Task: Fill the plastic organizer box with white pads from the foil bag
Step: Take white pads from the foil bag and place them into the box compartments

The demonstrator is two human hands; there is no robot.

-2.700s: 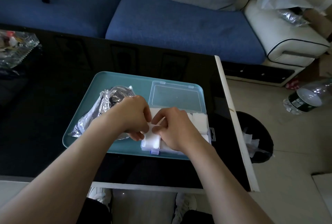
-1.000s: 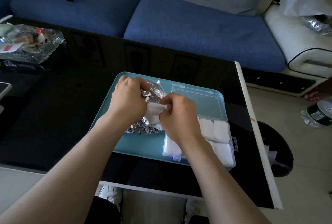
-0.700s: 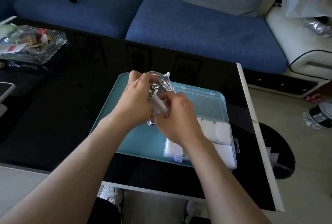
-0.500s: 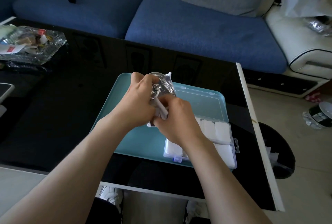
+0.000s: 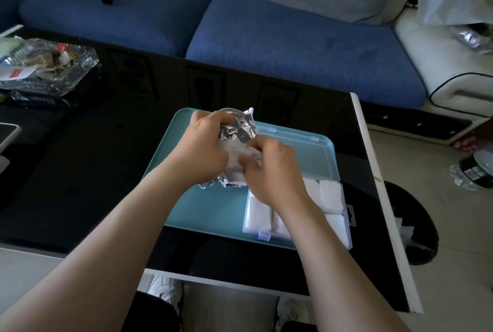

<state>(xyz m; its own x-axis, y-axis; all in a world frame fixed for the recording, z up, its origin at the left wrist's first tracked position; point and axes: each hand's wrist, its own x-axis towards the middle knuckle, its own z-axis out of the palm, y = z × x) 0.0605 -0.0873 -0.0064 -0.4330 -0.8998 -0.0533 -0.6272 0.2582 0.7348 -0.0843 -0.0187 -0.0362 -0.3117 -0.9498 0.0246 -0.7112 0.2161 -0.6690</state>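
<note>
The left hand (image 5: 205, 147) has its fingers curled round the crumpled foil bag (image 5: 241, 127) and holds it up off the teal tray (image 5: 202, 209), with the bag's open end sticking out past the fingertips. The right hand (image 5: 274, 171) is touching it on its right. Its thumb and fingers are bent in and pinch a white pad (image 5: 234, 163) between the two palms. The pad is blurred, so I cannot tell how much of it is still inside the bag.

The clear plastic organizer box (image 5: 256, 234) lies on the tray just below the right hand and partly under its wrist. Its lid (image 5: 306, 150) is folded flat open beyond the knuckles. White pads (image 5: 330, 195) fill the compartments to the right of the wrist, and more lie in the long compartment on its left. The forearm hides the middle.

The tray sits on a black glossy table (image 5: 93, 158). Well beyond the left hand, out to its left, a cut-glass dish (image 5: 80, 65) holds wrappers and scraps. On the floor, to the right of the right arm, a dark bin (image 5: 424, 225) has white crumpled paper in it.
</note>
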